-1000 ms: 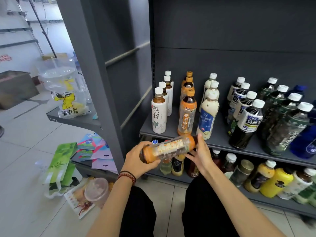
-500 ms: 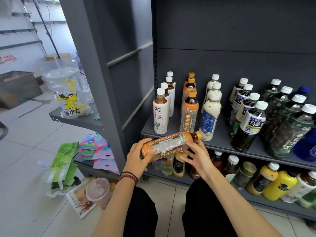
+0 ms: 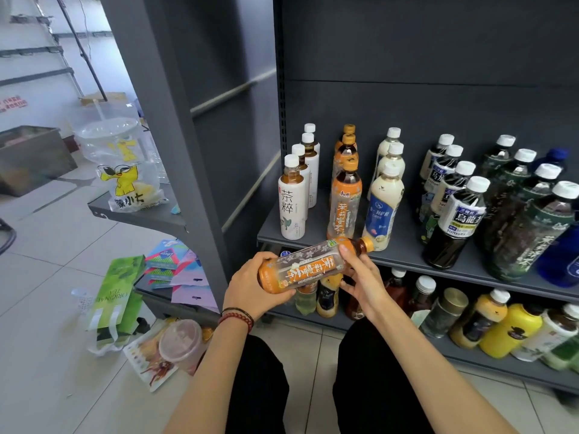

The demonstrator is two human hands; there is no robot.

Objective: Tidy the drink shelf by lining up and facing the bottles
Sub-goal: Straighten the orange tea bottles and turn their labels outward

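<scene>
We see both hands closed around one orange tea bottle [image 3: 305,268], held in the air just in front of the upper shelf [image 3: 404,256]. The bottle lies almost on its side, its orange cap to the right and a little higher than its base. The left hand [image 3: 250,286] wraps the base end, with a beaded bracelet [image 3: 237,317] on that wrist. The right hand [image 3: 360,285] holds the shoulder end, with one finger over the top and the palm beneath.

On the upper shelf the bottles stand upright in rows running front to back. From the left we see white-label tea bottles [image 3: 293,203], orange tea bottles [image 3: 344,202] like the held one, creamy bottles with blue labels [image 3: 383,208], dark oolong bottles [image 3: 459,220], dark bottles with green labels [image 3: 532,227] and a blue bottle [image 3: 560,256] at the far right. The held bottle hangs just below the front of the orange row.

The lower shelf [image 3: 501,372] carries mixed bottles, among them a yellow bottle [image 3: 510,332] that leans. On the floor to the left lie a green carton [image 3: 116,303] and a plastic cup [image 3: 181,343]
</scene>
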